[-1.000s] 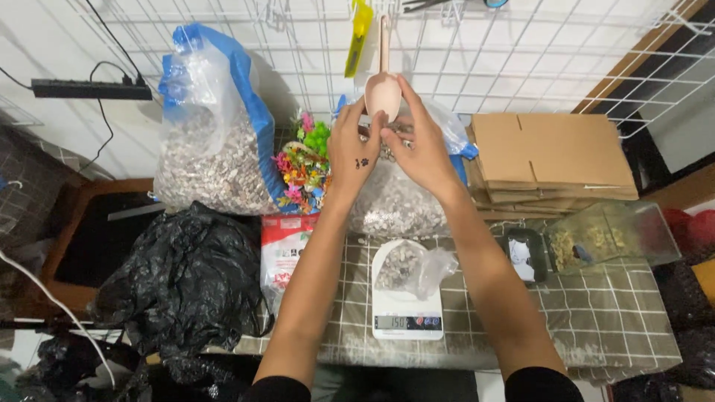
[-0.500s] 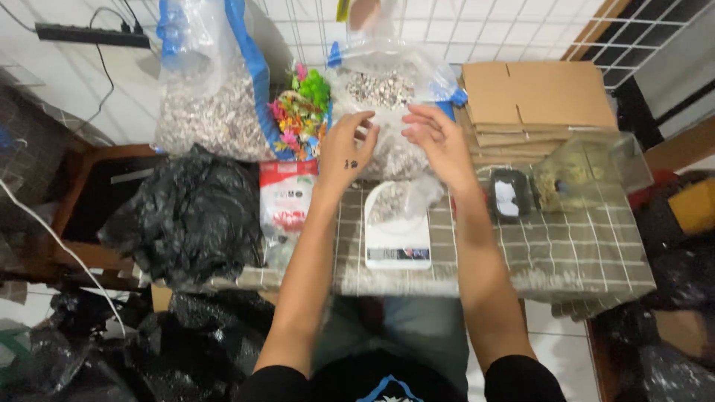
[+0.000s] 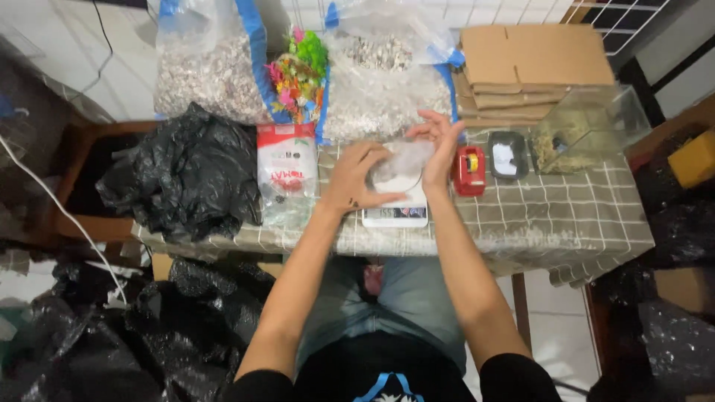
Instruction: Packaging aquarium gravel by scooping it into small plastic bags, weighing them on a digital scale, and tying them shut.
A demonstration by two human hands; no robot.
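Both my hands are on a small clear plastic bag (image 3: 402,165) that rests on a white kitchen scale (image 3: 396,214) on the checked tablecloth (image 3: 536,216). My left hand (image 3: 356,177) covers the bag's left side with curled fingers. On the bag's right edge my right hand (image 3: 441,141) holds with fingers partly spread. The bag looks pale and part-filled; its contents are hard to make out.
Behind the scale stand two big clear sacks of pale gravel (image 3: 201,74) (image 3: 383,82) with a bundle of colourful plastic plants (image 3: 298,71) between. A red-and-white packet (image 3: 287,167) and black plastic bags (image 3: 182,175) lie left. A red tape dispenser (image 3: 469,170), dark tray (image 3: 508,155), glass tank (image 3: 588,126) and flat cardboard (image 3: 532,63) lie right.
My hands came down from head height at the wire grid to the scale, bringing the small bag with them. The view tilted downward.
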